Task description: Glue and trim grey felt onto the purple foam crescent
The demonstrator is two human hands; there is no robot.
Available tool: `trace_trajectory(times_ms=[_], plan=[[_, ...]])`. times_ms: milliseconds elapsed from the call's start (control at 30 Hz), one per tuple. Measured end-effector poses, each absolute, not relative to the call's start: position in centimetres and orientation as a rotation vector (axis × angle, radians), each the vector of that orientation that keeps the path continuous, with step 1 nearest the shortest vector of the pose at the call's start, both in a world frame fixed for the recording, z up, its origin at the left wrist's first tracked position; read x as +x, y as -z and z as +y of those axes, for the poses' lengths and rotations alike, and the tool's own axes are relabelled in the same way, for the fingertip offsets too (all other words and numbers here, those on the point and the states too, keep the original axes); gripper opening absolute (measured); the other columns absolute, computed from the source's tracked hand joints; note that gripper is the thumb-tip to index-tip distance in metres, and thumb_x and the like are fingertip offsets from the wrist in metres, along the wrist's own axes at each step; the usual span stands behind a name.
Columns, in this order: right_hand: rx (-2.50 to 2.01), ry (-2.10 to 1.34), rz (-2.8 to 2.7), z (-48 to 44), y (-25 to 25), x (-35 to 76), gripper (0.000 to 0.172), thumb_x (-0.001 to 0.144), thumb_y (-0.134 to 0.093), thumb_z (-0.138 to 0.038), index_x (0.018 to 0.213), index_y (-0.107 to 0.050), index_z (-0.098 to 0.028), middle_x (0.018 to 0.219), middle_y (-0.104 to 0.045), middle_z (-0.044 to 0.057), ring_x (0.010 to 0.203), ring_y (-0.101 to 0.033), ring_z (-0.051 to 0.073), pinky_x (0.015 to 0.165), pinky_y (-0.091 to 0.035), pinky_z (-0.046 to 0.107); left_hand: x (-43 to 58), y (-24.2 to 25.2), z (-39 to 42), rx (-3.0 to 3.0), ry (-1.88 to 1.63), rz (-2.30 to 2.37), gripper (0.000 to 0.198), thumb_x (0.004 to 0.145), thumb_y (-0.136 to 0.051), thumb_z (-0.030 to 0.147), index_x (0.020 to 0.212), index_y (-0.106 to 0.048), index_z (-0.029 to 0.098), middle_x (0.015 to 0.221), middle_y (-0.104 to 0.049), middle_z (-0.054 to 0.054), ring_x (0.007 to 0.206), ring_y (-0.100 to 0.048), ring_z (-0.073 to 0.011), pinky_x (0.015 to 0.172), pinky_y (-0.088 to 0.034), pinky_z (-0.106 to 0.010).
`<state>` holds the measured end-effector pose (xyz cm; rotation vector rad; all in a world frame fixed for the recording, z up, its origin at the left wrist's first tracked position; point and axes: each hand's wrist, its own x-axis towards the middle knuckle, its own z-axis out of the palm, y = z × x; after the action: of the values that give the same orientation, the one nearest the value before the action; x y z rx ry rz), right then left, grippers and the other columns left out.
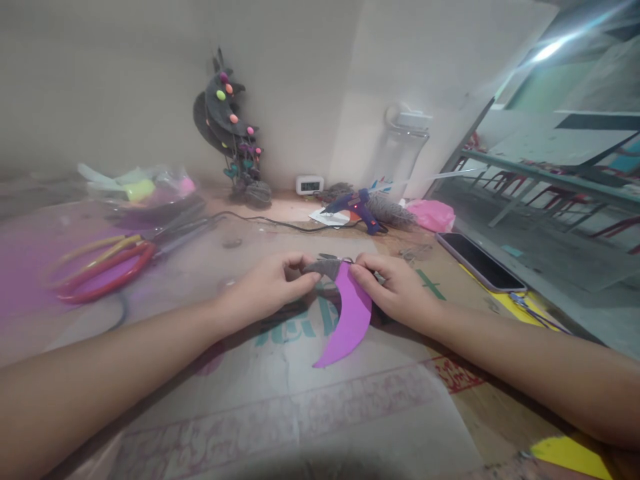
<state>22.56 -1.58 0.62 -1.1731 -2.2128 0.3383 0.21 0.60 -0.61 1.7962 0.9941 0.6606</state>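
Cardboard-covered worktop [453,293] below, left hand [273,283] and right hand [397,287] hold a purple crescent [354,317] between them, fingers pinching its grey, yarn-like tip [327,269] and upper edge respectively. Winding seems in hand; the next turn calls for tension.

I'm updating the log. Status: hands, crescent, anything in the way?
Left hand pinching grey end of purple-and-grey crescent piece. Right hand gripping its upper purple part. Its lower tip unheld. Blue glue gun beyond, apart from both hands.
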Motion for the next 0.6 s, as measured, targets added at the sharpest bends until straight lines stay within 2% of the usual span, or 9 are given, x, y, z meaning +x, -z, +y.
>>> trace_trajectory(times_ms=[100,300,433,600], plan=[[-1.173,-0.339,-2.209,-1.57,-0.56,22.59,0.033,0.094,-0.043,-0.030,0.063,-0.041,-0.020,0.056,-0.043,-0.003,0.054,-0.043,0.010,0.053,-0.031,0.023,0.28,0.64,0.72,1.774,-0.664,1.004,0.021,0.085,-0.056,0.039,0.088,-0.061,0.019,0.078,-0.070,-0.002,0.065,-0.061,-0.0148,0.058,-0.043,-0.025],[-1.169,-0.317,-2.210,-1.48,-0.43,22.63,0.034,0.094,-0.043,-0.031,0.062,-0.039,-0.020,0.055,-0.041,-0.004,0.053,-0.041,0.010,0.052,-0.031,0.023,0.28,0.48,0.79,1.768,-0.683,0.932,0.031,0.084,-0.059,0.049,0.089,-0.063,0.019,0.084,-0.071,-0.003,0.074,-0.064,-0.0166,0.066,-0.048,-0.027],[-1.162,-0.326,-2.223,-1.57,-0.53,22.53,0.033,0.094,-0.043,-0.030,0.062,-0.040,-0.020,0.055,-0.042,-0.004,0.053,-0.042,0.009,0.052,-0.030,0.023,0.20,0.54,0.70,1.815,-0.669,0.994,0.035,0.089,-0.050,0.051,0.084,-0.061,0.018,0.078,-0.070,-0.004,0.067,-0.060,-0.0151,0.061,-0.044,-0.027],[-1.165,-0.317,-2.234,-1.67,-0.63,22.45,0.034,0.093,-0.044,-0.030,0.062,-0.039,-0.020,0.055,-0.042,-0.004,0.053,-0.042,0.009,0.052,-0.030,0.023,0.22,0.58,0.62,1.798,-0.647,0.995,0.032,0.088,-0.050,0.049,0.083,-0.059,0.018,0.077,-0.069,-0.003,0.064,-0.059,-0.0152,0.059,-0.042,-0.027]])
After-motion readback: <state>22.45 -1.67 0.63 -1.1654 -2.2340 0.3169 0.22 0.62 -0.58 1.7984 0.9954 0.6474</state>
